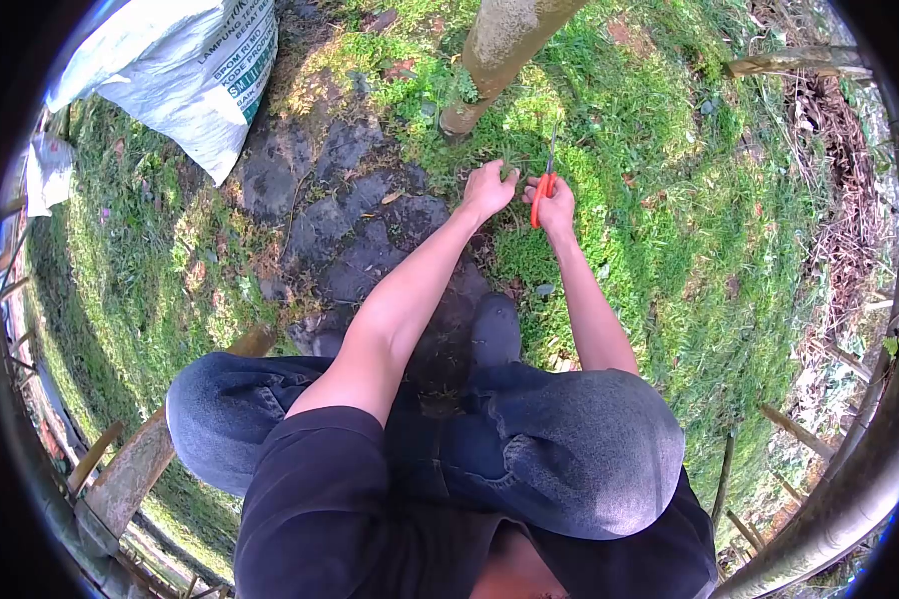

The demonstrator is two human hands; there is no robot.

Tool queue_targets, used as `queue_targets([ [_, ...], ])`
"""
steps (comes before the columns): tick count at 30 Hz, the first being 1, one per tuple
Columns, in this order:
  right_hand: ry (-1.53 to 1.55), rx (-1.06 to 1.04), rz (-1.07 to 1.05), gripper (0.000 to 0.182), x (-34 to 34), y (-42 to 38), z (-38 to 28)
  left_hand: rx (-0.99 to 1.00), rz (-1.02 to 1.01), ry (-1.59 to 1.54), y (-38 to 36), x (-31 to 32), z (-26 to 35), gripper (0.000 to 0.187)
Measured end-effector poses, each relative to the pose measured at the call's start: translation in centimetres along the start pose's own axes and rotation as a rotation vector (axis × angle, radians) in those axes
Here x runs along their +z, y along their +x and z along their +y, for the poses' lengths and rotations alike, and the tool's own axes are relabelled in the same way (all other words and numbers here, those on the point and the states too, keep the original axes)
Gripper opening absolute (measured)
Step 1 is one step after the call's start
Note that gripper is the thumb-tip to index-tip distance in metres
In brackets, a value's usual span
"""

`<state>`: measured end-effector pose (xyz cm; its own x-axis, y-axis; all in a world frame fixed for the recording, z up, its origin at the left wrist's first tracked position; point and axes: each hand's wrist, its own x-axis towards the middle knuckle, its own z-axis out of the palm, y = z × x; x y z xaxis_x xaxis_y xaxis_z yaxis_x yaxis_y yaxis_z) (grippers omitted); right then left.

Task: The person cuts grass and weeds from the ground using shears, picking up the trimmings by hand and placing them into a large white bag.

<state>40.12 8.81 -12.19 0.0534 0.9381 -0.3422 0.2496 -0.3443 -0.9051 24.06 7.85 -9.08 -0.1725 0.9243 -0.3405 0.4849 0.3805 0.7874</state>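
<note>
My right hand [556,212] is closed around the orange handles of a pair of scissors [545,188]. Their narrow blades point away from me over the grass. Just to the left, my left hand [488,190] is closed, with green blades of grass [507,168] at its fingertips. A small gap separates the two hands. Both are low over a grassy patch [529,250], close to the foot of a tree trunk [494,60].
Dark flat stones [340,235] lie left of my hands. A white printed sack [185,80] stands at the upper left. My shoe [495,331] is below my hands. Wooden poles [799,431] and dry brown litter [839,190] edge the right side.
</note>
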Motion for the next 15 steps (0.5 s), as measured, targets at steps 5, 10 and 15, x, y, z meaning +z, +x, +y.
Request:
queue_targets([
  [5, -0.376, -0.169, 0.162, 0.022, 0.3, -0.3, -0.4, -0.004, 0.029, -0.038, 1.0, 0.8, -2.0, 0.038],
  [10, -0.383, -0.162, 0.17, 0.021, 0.6, 0.6, 1.1, -0.009, -0.032, -0.042, 0.8, 0.5, -2.1, 0.043],
  [15, -0.029, -0.107, 0.126, 0.021, -0.3, -0.1, 0.5, -0.059, -0.12, -0.086, -0.2, -0.6, -0.8, 0.041],
])
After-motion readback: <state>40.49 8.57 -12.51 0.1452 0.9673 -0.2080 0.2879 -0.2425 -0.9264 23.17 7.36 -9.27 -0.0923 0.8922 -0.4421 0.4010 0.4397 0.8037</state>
